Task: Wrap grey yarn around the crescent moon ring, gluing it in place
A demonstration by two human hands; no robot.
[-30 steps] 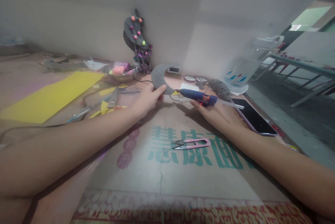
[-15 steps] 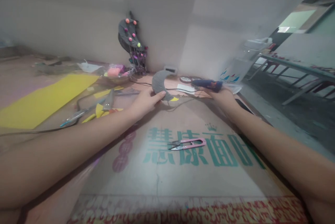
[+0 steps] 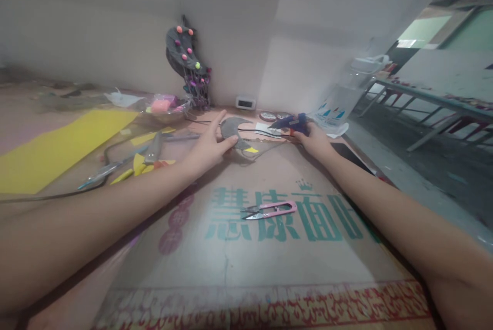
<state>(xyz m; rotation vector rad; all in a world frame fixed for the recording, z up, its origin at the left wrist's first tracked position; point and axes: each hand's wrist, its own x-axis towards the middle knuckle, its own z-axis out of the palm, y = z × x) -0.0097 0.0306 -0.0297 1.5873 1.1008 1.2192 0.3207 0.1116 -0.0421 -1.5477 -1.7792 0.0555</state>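
Observation:
My left hand (image 3: 210, 145) reaches far out over a cardboard sheet (image 3: 269, 253) and rests on a grey yarn-wrapped crescent (image 3: 232, 129) that lies nearly flat; the thumb is under its lower edge and the fingers are stretched out. Further right, my right hand (image 3: 314, 141) is closed on a blue glue gun (image 3: 289, 123) at the far edge of the cardboard. The gun's black cord (image 3: 250, 130) runs across the crescent. Pink thread snips (image 3: 269, 211) lie on the cardboard between my forearms.
A yellow foam sheet (image 3: 57, 147) and yellow scraps lie at left with pliers (image 3: 154, 147) and another tool. A bowl of coloured bits (image 3: 164, 106) and a finished grey crescent with pompoms (image 3: 185, 60) stand by the wall. A dark phone (image 3: 348, 152) lies at right.
The crescent has dropped from upright to nearly flat under my left hand. My right hand has carried the glue gun away to the far right and set it low.

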